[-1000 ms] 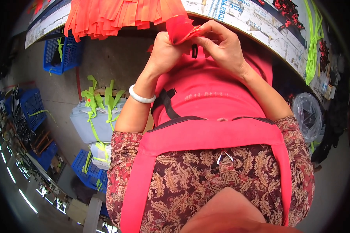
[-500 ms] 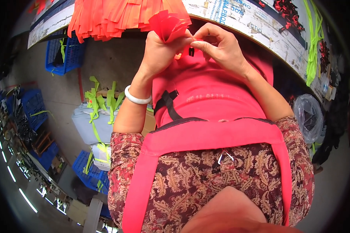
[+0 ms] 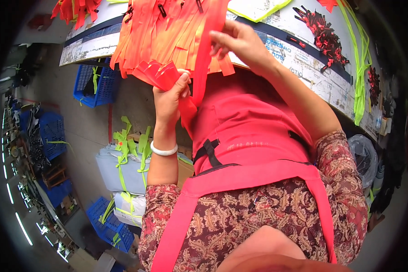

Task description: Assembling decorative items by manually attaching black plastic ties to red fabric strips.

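Note:
My left hand grips a folded bunch of red fabric strips just below the table edge. My right hand pinches a long red strip that hangs down from the table toward my red apron. Just beyond both hands, a pile of orange strips with dark zipper pulls lies on the table and droops over its edge. A white bangle sits on my left wrist.
The table is covered with printed paper and carries dark red small parts and neon yellow-green tape at the right. Blue plastic crates and grey bundles tied with green straps stand on the floor at the left.
Both hands have risen toward the table edge. The right hand has left the red bunch and now holds a long red strip; the left still grips the bunch.

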Demonstrator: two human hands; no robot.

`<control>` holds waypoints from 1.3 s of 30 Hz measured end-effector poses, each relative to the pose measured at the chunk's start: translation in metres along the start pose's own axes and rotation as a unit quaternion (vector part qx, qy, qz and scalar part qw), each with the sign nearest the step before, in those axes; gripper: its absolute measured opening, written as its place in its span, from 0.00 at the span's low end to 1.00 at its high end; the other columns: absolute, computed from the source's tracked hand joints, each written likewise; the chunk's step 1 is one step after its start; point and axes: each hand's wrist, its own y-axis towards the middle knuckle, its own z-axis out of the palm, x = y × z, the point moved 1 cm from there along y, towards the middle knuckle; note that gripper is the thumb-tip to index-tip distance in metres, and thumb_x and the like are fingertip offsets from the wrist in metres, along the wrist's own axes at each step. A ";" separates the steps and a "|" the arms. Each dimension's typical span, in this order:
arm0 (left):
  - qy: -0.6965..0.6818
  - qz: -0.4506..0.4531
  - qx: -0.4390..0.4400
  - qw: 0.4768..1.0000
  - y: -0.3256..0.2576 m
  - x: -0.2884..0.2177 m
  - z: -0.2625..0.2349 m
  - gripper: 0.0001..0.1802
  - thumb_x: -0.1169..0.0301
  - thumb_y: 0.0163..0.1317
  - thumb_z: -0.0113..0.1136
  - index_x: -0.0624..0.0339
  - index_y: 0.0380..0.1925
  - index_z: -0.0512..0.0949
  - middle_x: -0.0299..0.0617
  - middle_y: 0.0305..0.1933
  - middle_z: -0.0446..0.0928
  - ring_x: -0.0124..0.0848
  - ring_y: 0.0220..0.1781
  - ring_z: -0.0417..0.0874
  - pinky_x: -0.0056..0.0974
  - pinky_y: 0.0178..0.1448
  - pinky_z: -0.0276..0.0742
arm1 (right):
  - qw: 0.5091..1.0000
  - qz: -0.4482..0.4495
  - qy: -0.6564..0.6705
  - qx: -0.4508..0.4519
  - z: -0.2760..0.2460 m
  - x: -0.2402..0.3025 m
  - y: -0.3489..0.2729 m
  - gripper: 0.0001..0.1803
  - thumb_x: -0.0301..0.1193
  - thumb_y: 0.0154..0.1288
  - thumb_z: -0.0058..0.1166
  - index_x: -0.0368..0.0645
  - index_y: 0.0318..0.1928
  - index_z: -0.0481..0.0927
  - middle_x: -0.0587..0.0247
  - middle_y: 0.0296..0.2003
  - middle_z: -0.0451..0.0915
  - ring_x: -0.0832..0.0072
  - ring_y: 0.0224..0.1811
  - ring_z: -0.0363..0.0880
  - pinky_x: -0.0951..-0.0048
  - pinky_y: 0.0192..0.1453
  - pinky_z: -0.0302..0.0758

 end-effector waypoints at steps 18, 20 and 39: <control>-0.059 -0.246 0.172 0.952 0.014 0.025 0.054 0.09 0.74 0.60 0.64 0.62 0.38 0.75 0.34 0.26 0.72 0.21 0.21 0.68 0.27 0.25 0.62 | 0.925 -0.200 -0.311 -0.086 0.003 -0.021 -0.051 0.09 0.26 0.61 0.61 0.45 0.42 0.83 0.60 0.32 0.80 0.70 0.31 0.81 0.74 0.34 0.78; -0.074 -0.272 0.179 0.943 0.014 0.032 0.056 0.08 0.75 0.60 0.63 0.62 0.37 0.75 0.34 0.26 0.72 0.22 0.21 0.68 0.28 0.25 0.63 | 0.929 -0.216 -0.288 -0.084 -0.001 -0.026 -0.057 0.10 0.25 0.60 0.61 0.46 0.43 0.83 0.61 0.34 0.79 0.69 0.32 0.81 0.74 0.34 0.78; -0.148 -0.234 0.093 0.956 0.033 0.037 0.024 0.14 0.64 0.68 0.57 0.65 0.44 0.77 0.47 0.45 0.80 0.35 0.45 0.82 0.35 0.49 0.78 | 0.991 0.024 0.046 -0.120 -0.032 -0.021 -0.098 0.07 0.28 0.68 0.56 0.36 0.40 0.79 0.69 0.29 0.78 0.85 0.29 0.75 0.83 0.36 0.75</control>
